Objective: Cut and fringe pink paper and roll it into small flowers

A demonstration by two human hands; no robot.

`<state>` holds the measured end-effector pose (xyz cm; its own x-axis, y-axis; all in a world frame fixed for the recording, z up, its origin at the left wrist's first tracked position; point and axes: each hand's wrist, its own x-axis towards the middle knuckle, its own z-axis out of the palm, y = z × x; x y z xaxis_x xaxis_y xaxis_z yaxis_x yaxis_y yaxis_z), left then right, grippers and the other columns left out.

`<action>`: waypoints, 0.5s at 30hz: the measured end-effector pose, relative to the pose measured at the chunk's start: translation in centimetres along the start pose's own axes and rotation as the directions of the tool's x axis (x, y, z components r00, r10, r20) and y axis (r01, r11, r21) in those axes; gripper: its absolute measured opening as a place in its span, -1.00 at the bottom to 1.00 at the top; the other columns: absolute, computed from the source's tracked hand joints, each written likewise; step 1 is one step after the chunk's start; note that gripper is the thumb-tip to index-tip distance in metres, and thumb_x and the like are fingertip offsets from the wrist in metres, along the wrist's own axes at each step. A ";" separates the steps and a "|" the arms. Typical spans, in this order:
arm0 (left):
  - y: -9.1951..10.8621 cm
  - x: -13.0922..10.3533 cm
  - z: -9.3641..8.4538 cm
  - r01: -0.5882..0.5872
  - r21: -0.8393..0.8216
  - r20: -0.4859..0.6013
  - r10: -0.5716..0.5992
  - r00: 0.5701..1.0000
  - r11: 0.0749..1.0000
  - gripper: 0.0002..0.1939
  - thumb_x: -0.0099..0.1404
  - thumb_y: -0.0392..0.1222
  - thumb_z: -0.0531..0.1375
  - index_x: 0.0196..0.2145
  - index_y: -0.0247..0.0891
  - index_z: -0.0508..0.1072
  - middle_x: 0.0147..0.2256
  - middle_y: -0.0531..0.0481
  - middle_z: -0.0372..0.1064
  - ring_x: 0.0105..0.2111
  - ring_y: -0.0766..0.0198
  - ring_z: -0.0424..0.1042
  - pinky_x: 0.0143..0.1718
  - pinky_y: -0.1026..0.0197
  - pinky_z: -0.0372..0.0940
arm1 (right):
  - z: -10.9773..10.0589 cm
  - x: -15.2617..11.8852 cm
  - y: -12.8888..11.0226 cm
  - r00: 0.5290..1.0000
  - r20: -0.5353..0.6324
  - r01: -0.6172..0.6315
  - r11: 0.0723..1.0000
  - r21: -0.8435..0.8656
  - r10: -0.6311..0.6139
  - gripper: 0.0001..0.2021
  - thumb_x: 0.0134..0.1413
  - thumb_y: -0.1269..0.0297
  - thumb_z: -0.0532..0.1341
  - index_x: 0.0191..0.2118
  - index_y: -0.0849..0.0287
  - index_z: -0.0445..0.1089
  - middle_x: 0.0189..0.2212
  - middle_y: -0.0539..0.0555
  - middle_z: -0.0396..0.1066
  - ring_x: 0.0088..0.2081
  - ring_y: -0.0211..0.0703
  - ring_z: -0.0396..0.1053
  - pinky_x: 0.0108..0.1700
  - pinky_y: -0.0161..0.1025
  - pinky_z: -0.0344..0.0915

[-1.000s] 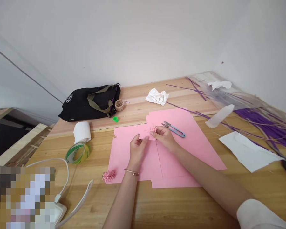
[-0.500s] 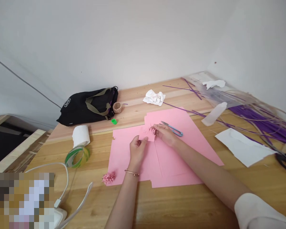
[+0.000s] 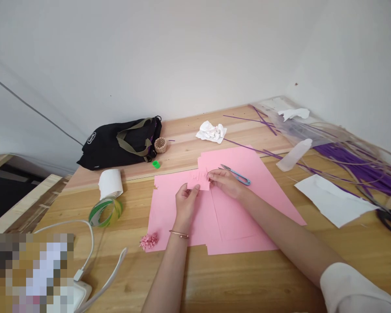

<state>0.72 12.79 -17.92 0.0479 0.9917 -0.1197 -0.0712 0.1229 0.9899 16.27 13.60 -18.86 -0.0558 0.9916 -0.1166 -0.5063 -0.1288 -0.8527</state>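
Note:
Between thumb and fingers, my left hand [image 3: 186,202] pinches a small pink paper piece [image 3: 200,185] whose far edge is cut into a fringe. My right hand [image 3: 226,182] is closed at the fringe on the piece's right side, its fingertips pinching the strips. Both hands are above large pink sheets [image 3: 247,217] lying on the wooden table. Small blue snips [image 3: 240,176] rest on the sheets just beyond my right hand. A fringed pink paper flower [image 3: 148,241] sits at the sheets' near left corner.
At the back left is a black bag [image 3: 117,143], near a small woven basket [image 3: 160,145] and green cap [image 3: 156,164]. Paper roll [image 3: 111,184] and tape [image 3: 105,211] stand left. Crumpled tissue [image 3: 211,131] lies behind; purple strips [image 3: 352,167] and white paper [image 3: 334,202] lie right.
My left hand and the fringed piece have shifted slightly left. My right fingers remain at the fringe, now bent closer around its strips.

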 end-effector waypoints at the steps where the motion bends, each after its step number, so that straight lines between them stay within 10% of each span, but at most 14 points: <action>1: 0.0 0.0 0.0 0.002 -0.003 0.001 -0.002 1.000 1.000 -0.75 -0.01 -0.10 0.31 -0.41 -0.33 0.46 -0.54 0.07 0.37 -0.52 0.39 0.27 -0.41 0.29 0.20 | 0.0 0.0 0.0 1.000 -0.008 -0.004 1.000 -0.001 0.004 -0.72 -0.43 0.13 0.46 -0.53 0.18 0.49 -0.58 -0.02 0.42 -0.51 -0.28 0.29 -0.38 -0.24 0.19; 15: 0.2 -0.3 0.4 0.004 -0.015 0.019 -0.004 1.000 1.000 -0.71 -0.04 -0.12 0.31 -0.35 -0.32 0.49 -0.41 -0.04 0.49 -0.43 0.31 0.38 -0.34 0.25 0.26 | -0.1 0.2 -0.2 0.999 -0.043 -0.023 0.997 0.077 0.027 -0.77 -0.44 0.19 0.45 -0.59 0.18 0.48 -0.62 -0.02 0.40 -0.52 -0.29 0.28 -0.38 -0.26 0.17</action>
<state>1.04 12.54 -17.68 0.0667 0.9903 -0.1219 -0.0864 0.1274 0.9881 16.45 13.80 -18.77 -0.0325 0.9864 -0.1608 -0.5692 -0.1505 -0.8083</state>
